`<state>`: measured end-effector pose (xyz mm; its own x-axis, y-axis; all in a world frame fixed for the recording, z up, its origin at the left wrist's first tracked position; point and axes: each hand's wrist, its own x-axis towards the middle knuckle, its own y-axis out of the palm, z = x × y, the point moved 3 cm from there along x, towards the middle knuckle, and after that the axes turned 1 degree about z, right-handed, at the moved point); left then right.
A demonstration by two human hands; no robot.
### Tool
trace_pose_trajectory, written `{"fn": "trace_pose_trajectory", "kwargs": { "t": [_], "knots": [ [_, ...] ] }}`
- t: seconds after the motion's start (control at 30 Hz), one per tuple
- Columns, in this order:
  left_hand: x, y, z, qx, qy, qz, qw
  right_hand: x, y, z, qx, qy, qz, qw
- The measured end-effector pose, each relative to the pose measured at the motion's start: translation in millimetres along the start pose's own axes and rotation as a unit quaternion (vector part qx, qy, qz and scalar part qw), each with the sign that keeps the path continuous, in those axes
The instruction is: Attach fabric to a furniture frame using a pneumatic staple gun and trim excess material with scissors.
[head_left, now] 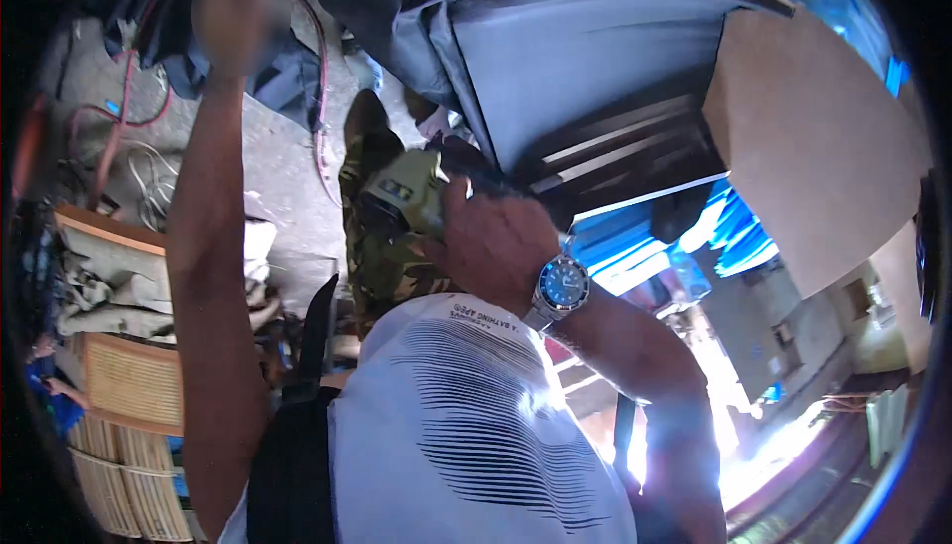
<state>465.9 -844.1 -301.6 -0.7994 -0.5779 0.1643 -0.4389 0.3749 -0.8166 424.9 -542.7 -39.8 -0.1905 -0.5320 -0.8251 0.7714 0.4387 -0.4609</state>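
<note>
My right hand (501, 241), with a metal wristwatch (562, 284) on its wrist, is closed around a yellow-green and black handheld power tool (409, 189). The tool is close to my body, over my camouflage trousers (372, 271). Its exact kind does not show. Stretched far forward at the left is my left arm; the left hand (236, 13) is blurred, so its fingers cannot be made out. That hand is nearest to a piece of dark fabric (288, 78). Ahead of my right hand stands a large piece covered in dark grey fabric (595, 58), with slats (625, 142) along its lower part.
A red hose (124, 98) and a pale coiled cable (149, 182) lie on the concrete floor. To the left are a wood-framed woven panel (134, 382) and tied wooden strips (129, 475). A large brown board (813, 132) leans at the right, near bright blue sheeting (625, 246).
</note>
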Motion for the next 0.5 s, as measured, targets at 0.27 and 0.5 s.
{"fn": "trace_pose_trajectory", "kwargs": {
  "t": [0.27,0.5],
  "knots": [
    [106.2,108.6,-319.3,-0.047,0.351,0.157,0.922,-127.7,6.5,-108.5,0.201,0.102,0.107,0.968],
    [134.5,101.6,-482.8,-0.218,0.013,0.457,0.862,-310.4,24.6,-205.9,0.325,0.259,-0.043,0.908]
  ]
}}
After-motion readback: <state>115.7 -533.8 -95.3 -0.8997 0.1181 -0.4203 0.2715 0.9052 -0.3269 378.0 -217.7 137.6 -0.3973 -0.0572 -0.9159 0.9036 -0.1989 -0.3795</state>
